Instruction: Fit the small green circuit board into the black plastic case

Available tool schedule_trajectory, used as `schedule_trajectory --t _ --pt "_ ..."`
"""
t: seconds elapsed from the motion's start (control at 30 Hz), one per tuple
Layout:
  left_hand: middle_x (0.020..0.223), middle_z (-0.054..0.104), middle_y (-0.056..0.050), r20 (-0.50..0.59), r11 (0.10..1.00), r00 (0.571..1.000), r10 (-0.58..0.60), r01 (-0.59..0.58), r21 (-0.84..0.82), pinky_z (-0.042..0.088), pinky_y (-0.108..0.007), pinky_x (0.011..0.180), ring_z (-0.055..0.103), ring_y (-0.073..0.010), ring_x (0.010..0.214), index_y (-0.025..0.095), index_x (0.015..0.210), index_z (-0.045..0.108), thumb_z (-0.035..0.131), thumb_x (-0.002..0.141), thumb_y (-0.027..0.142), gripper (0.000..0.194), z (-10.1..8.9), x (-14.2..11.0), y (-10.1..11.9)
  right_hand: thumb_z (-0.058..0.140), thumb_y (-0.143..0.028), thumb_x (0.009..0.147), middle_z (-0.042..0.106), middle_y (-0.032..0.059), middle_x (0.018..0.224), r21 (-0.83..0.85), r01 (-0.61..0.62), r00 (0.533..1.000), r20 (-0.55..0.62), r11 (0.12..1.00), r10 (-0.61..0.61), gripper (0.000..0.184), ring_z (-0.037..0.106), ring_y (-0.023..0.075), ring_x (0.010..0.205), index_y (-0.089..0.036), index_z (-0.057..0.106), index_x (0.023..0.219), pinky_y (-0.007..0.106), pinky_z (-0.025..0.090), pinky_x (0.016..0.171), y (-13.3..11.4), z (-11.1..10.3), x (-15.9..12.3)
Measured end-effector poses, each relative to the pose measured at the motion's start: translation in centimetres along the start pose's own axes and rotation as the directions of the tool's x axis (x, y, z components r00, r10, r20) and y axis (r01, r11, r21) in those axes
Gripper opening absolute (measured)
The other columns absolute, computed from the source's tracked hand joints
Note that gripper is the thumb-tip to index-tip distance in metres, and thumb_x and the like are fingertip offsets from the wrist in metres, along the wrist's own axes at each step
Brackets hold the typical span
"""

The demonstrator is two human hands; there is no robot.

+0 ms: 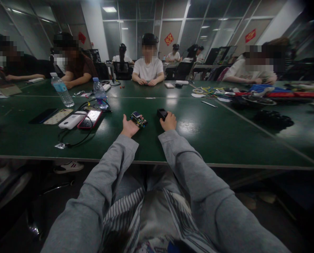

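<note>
My left hand is turned palm up over the table, thumb pointing away from the palm. Across its fingers lies a bare circuit board with a small screen and many parts on it; most of the fingers are hidden under it. To the right, my right hand has its fingers round the near right side of a small black box with a dark face. That box appears to rest on the green table. A short gap separates the two hands.
Left of my hands lie a red-edged phone, a white power bank with a black cable, more phones and two water bottles. Right are a silver pen-like rod, tangled wires and a dark bundle. People sit opposite.
</note>
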State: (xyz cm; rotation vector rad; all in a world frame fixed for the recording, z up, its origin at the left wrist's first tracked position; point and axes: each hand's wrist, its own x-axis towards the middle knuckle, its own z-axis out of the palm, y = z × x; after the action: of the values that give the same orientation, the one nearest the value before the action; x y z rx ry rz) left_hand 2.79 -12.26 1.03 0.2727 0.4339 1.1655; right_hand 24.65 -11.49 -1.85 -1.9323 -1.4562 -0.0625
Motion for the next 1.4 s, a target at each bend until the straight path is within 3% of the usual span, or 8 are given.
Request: schedule_trajectory --t 0.4,0.97,1.2,1.4 --pt "0.101 0.068 -0.020 0.013 1.000 1.000 -0.001 0.002 -0.015 0.054 -0.047 0.086 0.067 -0.0310 0.098 0.011 0.116 0.060 0.027 0.088 0.072 0.075 -0.05 0.04 -0.02 0.060 -0.027 0.080 0.053 0.0210 0.122 -0.005 0.007 1.000 -0.019 1.000 -0.007 0.053 0.049 0.0331 0.112 -0.011 0.043 0.128 0.049 0.043 0.091 0.18 0.17 0.09" --pt "0.130 0.060 -0.023 0.192 0.999 0.981 0.027 -0.033 0.028 0.050 -0.047 0.096 0.057 -0.0309 0.124 0.007 0.131 0.051 0.017 0.092 0.068 0.080 0.50 -0.76 -0.05 0.060 -0.026 0.082 0.051 0.0209 0.125 -0.030 -0.018 1.000 0.021 0.999 0.019 0.055 0.048 0.0336 0.116 -0.012 0.040 0.131 0.048 0.041 0.094 -0.29 -0.39 -0.09" --pt "0.136 0.056 -0.023 0.199 1.000 0.980 0.016 -0.011 -0.028 0.046 -0.051 0.101 0.055 -0.0328 0.126 0.007 0.137 0.046 0.021 0.092 0.068 0.080 0.41 -0.70 -0.04 0.059 -0.028 0.082 0.051 0.0204 0.124 -0.035 -0.011 1.000 0.010 0.999 0.011 0.054 0.048 0.0330 0.114 -0.012 0.041 0.130 0.046 0.041 0.092 -0.25 -0.26 -0.09" --pt "0.129 0.060 -0.024 0.167 0.999 0.986 0.011 -0.003 -0.047 0.051 -0.047 0.096 0.059 -0.0323 0.121 0.005 0.136 0.046 0.025 0.091 0.069 0.081 -0.10 0.08 -0.02 0.060 -0.027 0.081 0.051 0.0204 0.123 -0.017 -0.010 1.000 0.003 1.000 0.010 0.054 0.049 0.0331 0.113 -0.012 0.041 0.130 0.048 0.041 0.092 -0.03 0.00 0.04"
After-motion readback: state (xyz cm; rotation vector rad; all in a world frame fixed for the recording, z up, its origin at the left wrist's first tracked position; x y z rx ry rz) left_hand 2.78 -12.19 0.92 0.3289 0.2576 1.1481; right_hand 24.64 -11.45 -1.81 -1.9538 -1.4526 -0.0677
